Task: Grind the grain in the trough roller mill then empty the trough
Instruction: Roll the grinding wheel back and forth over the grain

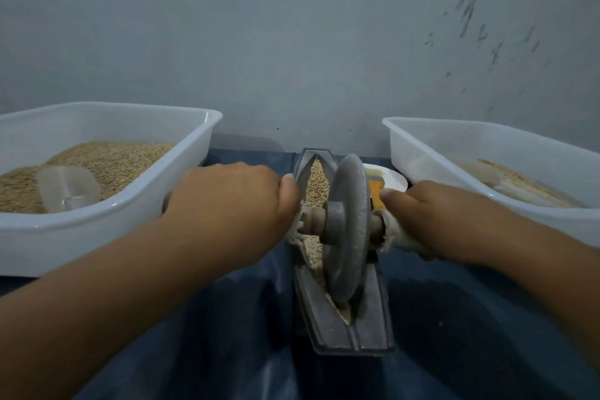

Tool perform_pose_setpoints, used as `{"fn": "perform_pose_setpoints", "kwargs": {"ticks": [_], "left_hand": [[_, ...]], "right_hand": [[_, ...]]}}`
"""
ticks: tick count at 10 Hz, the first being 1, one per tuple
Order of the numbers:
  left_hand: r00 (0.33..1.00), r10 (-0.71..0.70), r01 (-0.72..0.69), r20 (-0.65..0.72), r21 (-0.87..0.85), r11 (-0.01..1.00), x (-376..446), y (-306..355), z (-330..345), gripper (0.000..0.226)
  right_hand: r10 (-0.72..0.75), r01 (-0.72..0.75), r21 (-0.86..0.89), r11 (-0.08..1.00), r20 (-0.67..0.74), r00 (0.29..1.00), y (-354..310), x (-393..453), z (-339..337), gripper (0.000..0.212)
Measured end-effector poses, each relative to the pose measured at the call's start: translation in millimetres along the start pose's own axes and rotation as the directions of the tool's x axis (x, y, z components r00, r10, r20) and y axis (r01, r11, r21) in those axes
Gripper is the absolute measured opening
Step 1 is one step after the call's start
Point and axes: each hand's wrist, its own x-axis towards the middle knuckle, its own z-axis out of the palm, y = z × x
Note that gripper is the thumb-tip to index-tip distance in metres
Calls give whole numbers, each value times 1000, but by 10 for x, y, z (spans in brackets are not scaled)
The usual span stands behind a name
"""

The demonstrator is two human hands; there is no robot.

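- Nearest us, our two bare forearms reach forward over a dark blue cloth [454, 334] that covers the work surface.
- Our left hand [227, 201] curls its fingers round the cloth-wrapped left end of the axle [311, 221]; the fingertips themselves are hidden under the hand.
- Our right hand [431, 217] grips the wrapped right end of that axle the same way, thumb lying forward along the top.
- Between our hands the grey roller wheel [347, 227] stands upright in the narrow metal trough [370, 318], which runs away from us toward the wall.
- Grain [316, 185] lies in the trough, showing ahead of the wheel and along its left side.
- On the left, a white tub [107, 224] holds whole grain and a clear scoop [69, 188].
- On the right, a second white tub [454, 146] holds a paler, thinner layer.
- Behind the wheel sits a small white dish [394, 180] with something orange [376, 195] in it.
- We can read no writing or brand anywhere.
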Motion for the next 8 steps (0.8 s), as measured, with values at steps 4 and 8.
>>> {"fn": "perform_pose_setpoints", "kwargs": {"ticks": [4, 8], "left_hand": [[971, -234, 238, -56, 94, 967, 633, -176, 424, 42], [951, -134, 78, -278, -205, 976, -195, 9, -122, 33]], "right_hand": [[-26, 1, -53, 999, -471, 882, -77, 845, 259, 54], [-145, 123, -107, 987, -232, 962, -16, -201, -23, 58]]}}
